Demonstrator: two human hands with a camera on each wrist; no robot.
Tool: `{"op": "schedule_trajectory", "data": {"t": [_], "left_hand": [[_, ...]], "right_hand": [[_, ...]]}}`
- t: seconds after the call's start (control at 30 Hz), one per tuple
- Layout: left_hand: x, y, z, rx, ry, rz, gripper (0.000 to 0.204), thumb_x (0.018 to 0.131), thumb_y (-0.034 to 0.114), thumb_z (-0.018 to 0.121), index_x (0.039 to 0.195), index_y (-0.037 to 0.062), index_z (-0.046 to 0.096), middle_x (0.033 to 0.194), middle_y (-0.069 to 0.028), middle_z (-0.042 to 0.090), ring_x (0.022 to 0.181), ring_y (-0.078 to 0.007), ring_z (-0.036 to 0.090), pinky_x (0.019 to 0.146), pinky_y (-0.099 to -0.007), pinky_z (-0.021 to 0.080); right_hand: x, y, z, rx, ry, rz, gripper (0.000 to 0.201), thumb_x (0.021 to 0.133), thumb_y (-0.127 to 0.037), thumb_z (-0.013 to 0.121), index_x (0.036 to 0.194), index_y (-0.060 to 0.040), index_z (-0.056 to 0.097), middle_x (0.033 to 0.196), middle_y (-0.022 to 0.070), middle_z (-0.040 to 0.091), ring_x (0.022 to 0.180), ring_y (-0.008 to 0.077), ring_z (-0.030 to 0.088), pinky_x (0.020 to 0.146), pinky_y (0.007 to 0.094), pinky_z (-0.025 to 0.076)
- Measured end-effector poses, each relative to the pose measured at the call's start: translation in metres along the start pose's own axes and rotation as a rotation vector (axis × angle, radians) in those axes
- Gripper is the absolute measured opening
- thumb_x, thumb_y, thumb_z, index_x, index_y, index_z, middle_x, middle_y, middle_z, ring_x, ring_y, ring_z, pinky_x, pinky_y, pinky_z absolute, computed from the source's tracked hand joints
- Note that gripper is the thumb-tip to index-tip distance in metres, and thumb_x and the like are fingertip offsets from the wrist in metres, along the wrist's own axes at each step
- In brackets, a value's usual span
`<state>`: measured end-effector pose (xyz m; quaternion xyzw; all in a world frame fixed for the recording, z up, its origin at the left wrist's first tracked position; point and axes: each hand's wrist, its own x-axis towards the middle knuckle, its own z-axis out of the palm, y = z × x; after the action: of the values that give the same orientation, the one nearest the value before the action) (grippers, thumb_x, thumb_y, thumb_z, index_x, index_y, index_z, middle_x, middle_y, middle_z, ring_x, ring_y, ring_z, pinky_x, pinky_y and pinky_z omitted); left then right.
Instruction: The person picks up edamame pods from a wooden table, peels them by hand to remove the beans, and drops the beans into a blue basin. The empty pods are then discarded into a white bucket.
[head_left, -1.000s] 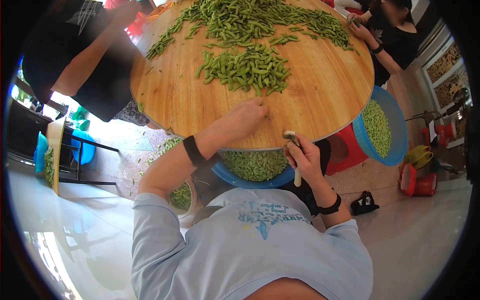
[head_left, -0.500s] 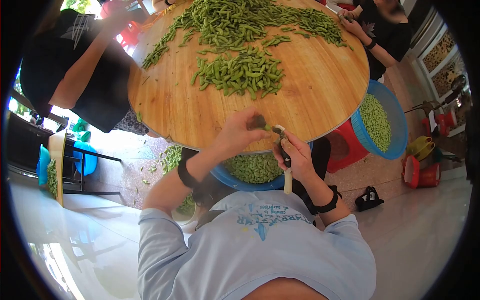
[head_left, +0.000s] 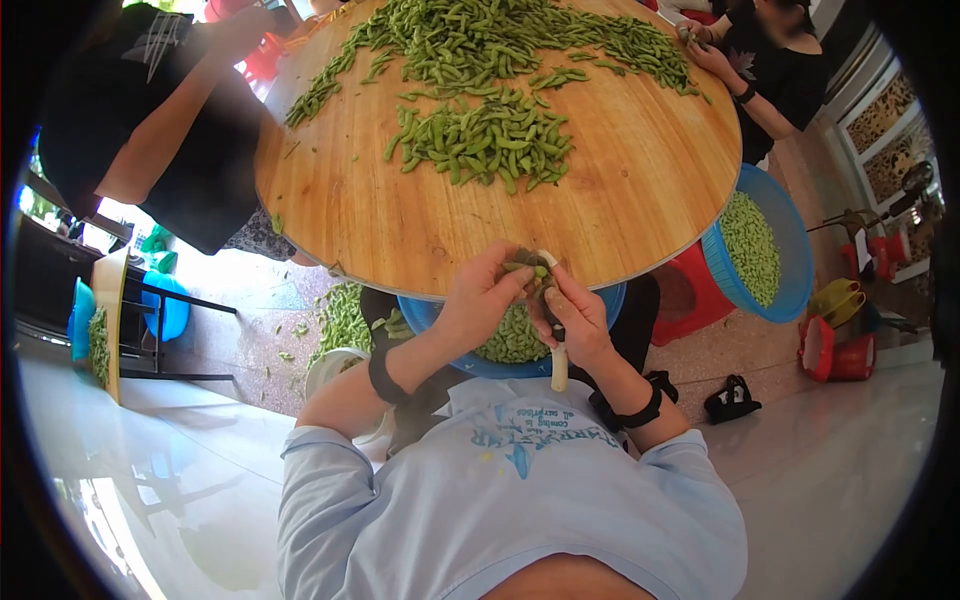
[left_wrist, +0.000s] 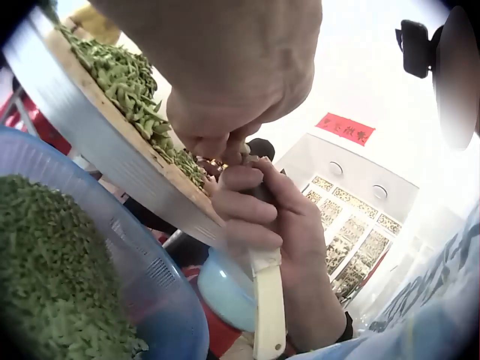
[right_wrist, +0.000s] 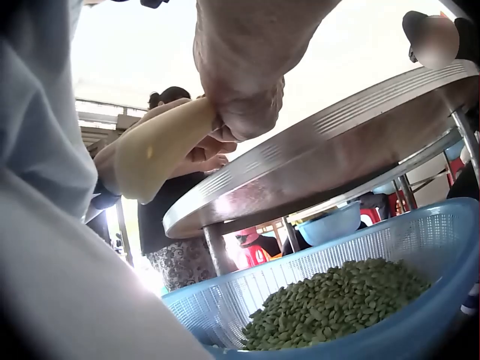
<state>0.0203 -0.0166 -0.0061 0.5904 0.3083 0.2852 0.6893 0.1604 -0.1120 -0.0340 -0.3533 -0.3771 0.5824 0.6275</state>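
My left hand [head_left: 482, 300] pinches a green soybean pod [head_left: 517, 267] just over the near edge of the table, its fingers close against the other hand. In my right hand [head_left: 583, 322] is a tool with a cream handle [head_left: 559, 370], which points down toward my shirt. The left wrist view shows the handle [left_wrist: 268, 315] as flat, with a small hole in its end; curled fingers hide its working end. Below both hands, a blue basket [right_wrist: 315, 262] holds shelled green beans [right_wrist: 337, 304]. Soybean pods [head_left: 480, 140] are heaped farther across the round wooden table [head_left: 350, 215].
Right of the table is another blue basket [head_left: 790, 245] of beans, beside a red stool [head_left: 690, 305]. Pods [head_left: 340, 315] lie on the floor at left near a white bucket [head_left: 330, 370]. People in dark clothes [head_left: 140, 140] sit round the table.
My left hand came back from the tabletop by the pods to meet the right hand, bringing a pod. The right hand keeps hold of the cream-handled tool and has shifted slightly left.
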Motion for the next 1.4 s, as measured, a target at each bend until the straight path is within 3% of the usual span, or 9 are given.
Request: {"op": "schedule_trajectory", "data": {"t": [0.77, 0.97, 1.03, 1.07, 1.13, 1.17, 1.23, 1.37, 1.4], "left_hand": [[-0.003, -0.008, 0.000, -0.267, 0.032, 0.023, 0.011, 0.086, 0.001, 0.060, 0.096, -0.0024, 0.058, 0.081, -0.0053, 0.062, 0.069, -0.0093, 0.055, 0.058, -0.0231, 0.043], [0.005, 0.009, -0.015, -0.771, -0.289, -0.422, 0.013, 0.084, 0.002, 0.062, 0.096, -0.0022, 0.059, 0.077, -0.0052, 0.062, 0.059, -0.0115, 0.054, 0.049, -0.0244, 0.039], [0.004, 0.007, -0.016, -0.229, -0.265, -0.043, 0.015, 0.083, 0.003, 0.064, 0.095, -0.0021, 0.059, 0.077, -0.0092, 0.062, 0.057, -0.0145, 0.054, 0.048, -0.0286, 0.041], [0.002, 0.008, -0.015, -0.226, -0.267, -0.047, 0.015, 0.083, 0.003, 0.064, 0.095, -0.0021, 0.059, 0.077, -0.0092, 0.062, 0.057, -0.0145, 0.054, 0.048, -0.0286, 0.041], [-0.005, 0.019, -0.011, 0.593, -0.098, 0.390, 0.018, 0.081, 0.004, 0.066, 0.095, -0.0029, 0.057, 0.076, -0.0131, 0.060, 0.059, -0.0187, 0.055, 0.051, -0.0331, 0.043], [-0.006, 0.018, -0.010, 0.595, -0.101, 0.387, 0.018, 0.081, 0.004, 0.066, 0.095, -0.0029, 0.057, 0.076, -0.0131, 0.060, 0.059, -0.0187, 0.055, 0.051, -0.0331, 0.043], [-0.006, 0.018, -0.011, 0.934, -0.002, 0.866, 0.018, 0.079, 0.004, 0.066, 0.093, -0.0024, 0.057, 0.075, -0.0152, 0.059, 0.063, -0.0219, 0.057, 0.053, -0.0339, 0.044], [-0.011, 0.018, -0.008, 0.827, -0.007, 0.803, 0.015, 0.081, 0.006, 0.066, 0.092, -0.0019, 0.060, 0.075, -0.0147, 0.060, 0.065, -0.0221, 0.058, 0.054, -0.0327, 0.044], [-0.011, 0.016, -0.008, 0.597, -0.021, 0.611, 0.014, 0.082, 0.007, 0.065, 0.093, -0.0016, 0.061, 0.077, -0.0145, 0.060, 0.066, -0.0220, 0.059, 0.055, -0.0321, 0.045]], "right_hand": [[0.000, -0.009, 0.007, 0.045, 0.093, 0.025, 0.035, 0.097, -0.011, 0.044, 0.129, -0.0002, 0.047, 0.076, 0.0062, 0.054, 0.051, 0.0072, 0.042, 0.040, 0.0189, 0.034], [-0.002, -0.024, -0.003, 0.275, -0.017, 0.162, 0.031, 0.096, -0.013, 0.047, 0.123, 0.0003, 0.051, 0.077, 0.0086, 0.056, 0.050, 0.0084, 0.043, 0.039, 0.0195, 0.035], [-0.002, -0.027, -0.003, 0.301, -0.019, 0.182, 0.031, 0.096, -0.014, 0.048, 0.123, 0.0000, 0.052, 0.078, 0.0091, 0.056, 0.050, 0.0085, 0.043, 0.039, 0.0197, 0.036], [-0.002, -0.027, -0.002, 0.310, -0.009, 0.202, 0.030, 0.095, -0.015, 0.049, 0.121, -0.0007, 0.053, 0.079, 0.0095, 0.057, 0.051, 0.0084, 0.044, 0.039, 0.0195, 0.036], [-0.002, -0.028, -0.002, 0.323, 0.004, 0.219, 0.029, 0.095, -0.015, 0.050, 0.120, -0.0014, 0.054, 0.079, 0.0099, 0.057, 0.051, 0.0083, 0.044, 0.039, 0.0194, 0.036], [-0.002, -0.028, -0.002, 0.340, -0.003, 0.247, 0.028, 0.095, -0.016, 0.050, 0.119, -0.0020, 0.054, 0.079, 0.0101, 0.057, 0.051, 0.0082, 0.044, 0.039, 0.0193, 0.036], [-0.001, -0.029, -0.001, 0.359, -0.012, 0.271, 0.027, 0.095, -0.016, 0.051, 0.118, -0.0027, 0.055, 0.079, 0.0102, 0.057, 0.051, 0.0081, 0.044, 0.039, 0.0192, 0.036], [-0.003, -0.032, 0.002, 0.405, 0.026, 0.263, 0.025, 0.095, -0.016, 0.052, 0.115, -0.0030, 0.056, 0.078, 0.0095, 0.056, 0.051, 0.0079, 0.044, 0.038, 0.0188, 0.035], [-0.004, -0.032, 0.003, 0.387, 0.029, 0.242, 0.025, 0.095, -0.016, 0.052, 0.115, -0.0023, 0.056, 0.078, 0.0090, 0.056, 0.051, 0.0081, 0.044, 0.038, 0.0186, 0.035]]}}
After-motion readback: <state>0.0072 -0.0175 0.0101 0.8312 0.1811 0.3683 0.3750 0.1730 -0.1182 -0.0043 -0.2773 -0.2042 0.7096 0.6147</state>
